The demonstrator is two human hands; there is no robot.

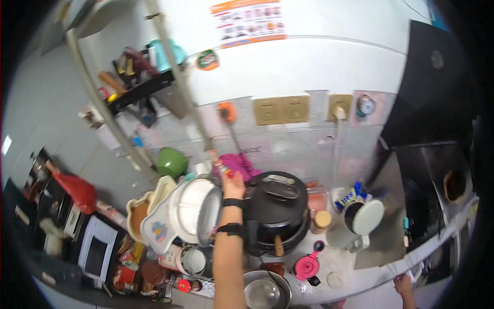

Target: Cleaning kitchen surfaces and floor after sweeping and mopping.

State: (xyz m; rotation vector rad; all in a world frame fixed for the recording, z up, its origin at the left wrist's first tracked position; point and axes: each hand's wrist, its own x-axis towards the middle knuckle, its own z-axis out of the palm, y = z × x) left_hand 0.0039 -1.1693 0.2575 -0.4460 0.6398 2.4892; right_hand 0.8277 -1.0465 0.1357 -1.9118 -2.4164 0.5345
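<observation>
My left hand [232, 186], with dark bands on the wrist and forearm, reaches over the counter between the stacked plates and a black lidded cooker [276, 208]. Its fingers are around a small bottle-like object [223, 168] with red and yellow parts, in front of a magenta cloth [237, 166]. Far off at the lower right, my right hand [403, 284] is beside a white, thin item [416, 272]; its grip is too small and blurred to tell. White plates [192, 204] stand on edge left of my forearm.
A metal bowl [266, 291], a pink-lidded bottle [307, 266], a jar [322, 220] and a pale open-lidded jug [339, 233] are near the cooker. A green bowl [171, 162] sits behind the plates. A metal pole [181, 77] slants down towards my left hand.
</observation>
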